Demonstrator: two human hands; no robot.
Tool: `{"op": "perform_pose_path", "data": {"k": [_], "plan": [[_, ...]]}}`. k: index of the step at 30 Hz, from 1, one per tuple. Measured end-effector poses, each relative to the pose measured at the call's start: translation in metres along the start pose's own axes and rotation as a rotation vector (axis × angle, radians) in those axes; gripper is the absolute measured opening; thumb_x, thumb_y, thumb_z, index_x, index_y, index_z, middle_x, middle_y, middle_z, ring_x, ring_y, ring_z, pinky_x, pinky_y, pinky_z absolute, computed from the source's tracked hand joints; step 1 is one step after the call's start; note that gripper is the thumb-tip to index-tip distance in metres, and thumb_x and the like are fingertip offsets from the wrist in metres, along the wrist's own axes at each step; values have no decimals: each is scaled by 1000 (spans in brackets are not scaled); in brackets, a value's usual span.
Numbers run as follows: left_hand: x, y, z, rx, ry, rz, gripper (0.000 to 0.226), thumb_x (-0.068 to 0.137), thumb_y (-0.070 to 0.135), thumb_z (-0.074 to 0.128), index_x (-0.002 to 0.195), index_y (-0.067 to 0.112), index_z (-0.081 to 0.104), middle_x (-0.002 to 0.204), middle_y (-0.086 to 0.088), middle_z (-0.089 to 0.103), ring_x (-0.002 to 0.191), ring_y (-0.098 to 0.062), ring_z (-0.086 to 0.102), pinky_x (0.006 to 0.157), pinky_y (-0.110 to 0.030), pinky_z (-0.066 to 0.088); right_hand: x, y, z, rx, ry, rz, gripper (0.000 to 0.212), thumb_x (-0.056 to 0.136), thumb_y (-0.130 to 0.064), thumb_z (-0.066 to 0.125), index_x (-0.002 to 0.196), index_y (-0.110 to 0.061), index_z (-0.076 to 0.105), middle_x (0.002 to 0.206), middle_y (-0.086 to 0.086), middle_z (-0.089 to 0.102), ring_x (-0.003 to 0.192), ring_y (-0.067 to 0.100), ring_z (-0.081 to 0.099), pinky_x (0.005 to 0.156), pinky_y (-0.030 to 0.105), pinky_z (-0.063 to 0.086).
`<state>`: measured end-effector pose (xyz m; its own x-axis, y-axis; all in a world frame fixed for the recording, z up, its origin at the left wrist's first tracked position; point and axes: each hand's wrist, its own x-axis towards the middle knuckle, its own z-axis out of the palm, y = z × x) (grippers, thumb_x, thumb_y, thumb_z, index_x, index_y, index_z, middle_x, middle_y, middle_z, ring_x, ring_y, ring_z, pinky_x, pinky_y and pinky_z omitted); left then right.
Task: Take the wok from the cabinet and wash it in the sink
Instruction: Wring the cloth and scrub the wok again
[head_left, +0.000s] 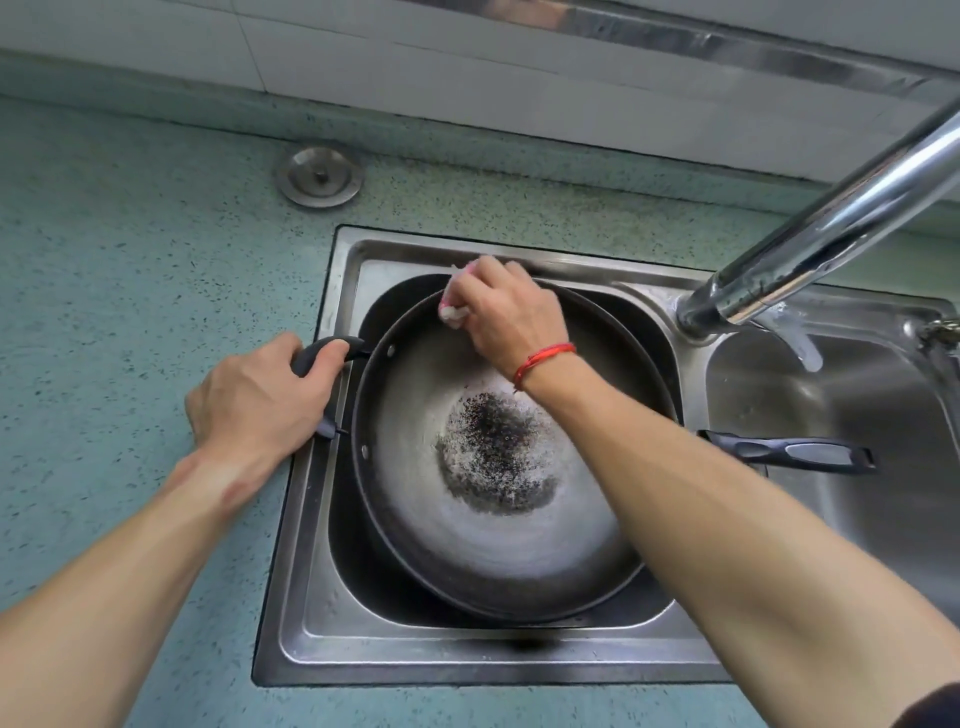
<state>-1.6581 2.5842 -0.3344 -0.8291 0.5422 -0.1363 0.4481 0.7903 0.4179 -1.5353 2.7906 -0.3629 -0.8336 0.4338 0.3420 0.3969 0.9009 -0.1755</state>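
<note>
Gripping the small side handle (332, 349) of the wok (467, 545) with the left hand (260, 400), fingers curled round it over the sink's (311, 597) left rim. Pressing a pink cloth (451, 307) to the wok's far inner wall with the right hand (511, 312), fingers bunched, pinching the cloth. Seated in the left basin, long handle (789, 453) reaching right across the divider, dark speckled patch at the bottom.

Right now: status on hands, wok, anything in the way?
Left hand grips side handle; right hand holds pink cloth at far rim. Wok in left sink basin, dark residue centre. Faucet off right, nothing blocking.
</note>
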Motion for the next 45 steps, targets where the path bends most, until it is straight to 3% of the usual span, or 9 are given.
{"op": "perform_pose_path", "data": {"k": [5,10,18,22,26,31,36,41,45], "plan": [[-1,3,-2,16,-1,9,58,95,69,32,73,19,52,52,7,64,63,-15,49,69,-38,39,-8,39,-28,-165,-200,53,5,83,-12,66,88,-10,66,94,11,61,88,33,59,51,37,51],[-4,5,-6,39,-16,27,59,96,68,33,71,16,49,63,-2,62,68,-27,52,69,-39,38,-29,55,-65,-333,-456,185,22,94,-17,53,107,-3,62,112,19,56,105,37,54,74,42,45],[-5,8,-8,59,-42,24,59,96,66,34,71,14,49,69,-8,56,77,-34,53,72,-41,39,-89,54,-116,-521,-871,211,20,89,-18,58,106,-9,66,107,12,65,98,34,65,66,34,44],[-3,8,-8,74,-26,8,59,95,65,37,72,13,51,76,-13,57,79,-35,50,74,-43,39,-110,31,-128,-407,-1172,167,15,83,-26,57,79,-13,62,77,4,68,71,22,66,60,26,48],[-2,8,-8,85,-28,-3,58,95,65,37,75,13,53,77,-13,55,79,-34,49,74,-42,38,-128,-6,-121,30,-1395,199,18,82,-32,54,80,-18,64,63,-1,72,59,15,70,67,27,59],[-1,6,-6,110,-18,-2,58,95,66,35,80,13,57,78,-13,55,79,-33,49,73,-41,38,-131,-66,-96,446,-1051,80,10,88,-34,62,88,-25,62,70,-8,58,72,19,57,70,25,47],[0,6,-3,112,-5,9,58,95,65,35,80,14,56,79,-12,57,82,-36,55,73,-42,38,-94,-101,-64,803,-790,236,9,77,-32,65,86,-31,63,74,-6,68,70,15,65,69,31,57],[0,5,-2,117,3,14,57,96,65,34,78,14,55,73,-8,55,78,-32,51,70,-38,36,-71,-94,-28,881,-555,394,15,82,-9,67,83,-25,67,70,-1,71,62,15,69,63,36,59],[-1,5,-1,98,-1,13,56,96,64,36,73,14,51,65,-2,51,75,-32,51,69,-38,35,-57,-76,2,643,-384,319,11,81,-18,69,89,-25,72,87,-2,68,80,17,64,76,33,52]]}}
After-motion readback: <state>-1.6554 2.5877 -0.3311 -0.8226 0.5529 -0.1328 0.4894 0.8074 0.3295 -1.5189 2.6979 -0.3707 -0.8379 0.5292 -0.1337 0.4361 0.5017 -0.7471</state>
